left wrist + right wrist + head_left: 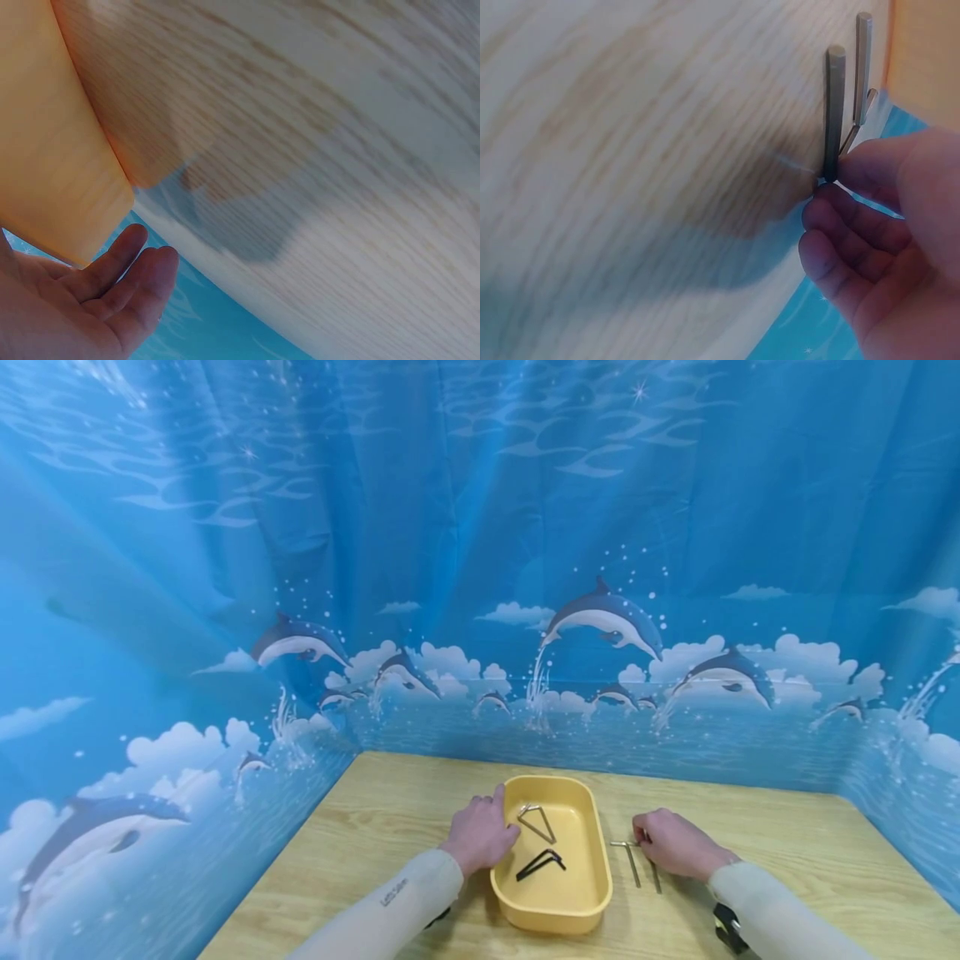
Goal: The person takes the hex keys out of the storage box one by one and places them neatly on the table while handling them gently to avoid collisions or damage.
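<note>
A yellow plastic tray (570,903) sits on the table with several hex keys inside, among them black hex keys (540,863) and metal ones (537,823). My left hand (482,832) holds the tray's left rim, thumb over the edge; in the left wrist view its other fingers (154,281) extend loosely outside the wall. To the right of the tray, my right hand (677,842) pinches the far end of a metal hex key (834,112) lying on the tabletop. Just left of that, another metal hex key (632,865) lies apart from the fingers.
The light wooden table (795,843) meets a blue curtain (450,527) printed with dolphins and clouds at its back and sides. A dark band with a device (729,928) is strapped at the right wrist. The tray stands between both hands.
</note>
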A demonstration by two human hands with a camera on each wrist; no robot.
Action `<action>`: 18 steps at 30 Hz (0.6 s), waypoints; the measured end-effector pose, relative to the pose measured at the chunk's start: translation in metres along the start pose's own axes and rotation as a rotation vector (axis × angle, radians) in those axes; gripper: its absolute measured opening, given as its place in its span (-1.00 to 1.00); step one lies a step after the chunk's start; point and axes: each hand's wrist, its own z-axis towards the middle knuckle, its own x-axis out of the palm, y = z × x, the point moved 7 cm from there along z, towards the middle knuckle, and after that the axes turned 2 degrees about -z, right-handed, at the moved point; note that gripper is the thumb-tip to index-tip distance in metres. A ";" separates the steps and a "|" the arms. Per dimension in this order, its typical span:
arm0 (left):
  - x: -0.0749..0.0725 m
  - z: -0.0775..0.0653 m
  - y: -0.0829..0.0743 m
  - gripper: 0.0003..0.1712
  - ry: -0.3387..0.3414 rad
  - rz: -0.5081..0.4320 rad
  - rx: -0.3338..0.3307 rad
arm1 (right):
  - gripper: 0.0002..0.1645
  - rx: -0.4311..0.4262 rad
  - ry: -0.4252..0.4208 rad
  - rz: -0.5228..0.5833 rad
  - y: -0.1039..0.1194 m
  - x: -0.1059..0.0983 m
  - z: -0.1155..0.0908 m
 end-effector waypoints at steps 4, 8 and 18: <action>-0.001 -0.001 -0.001 -0.15 0.004 0.004 -0.004 | -0.73 -0.031 -0.013 -0.001 0.002 -0.001 0.000; -0.002 -0.001 -0.001 -0.15 0.003 0.009 -0.006 | -0.74 -0.044 -0.022 -0.004 0.002 -0.002 -0.001; -0.001 -0.001 -0.001 -0.15 -0.002 0.001 -0.004 | -0.81 0.061 -0.035 0.007 -0.001 -0.013 0.001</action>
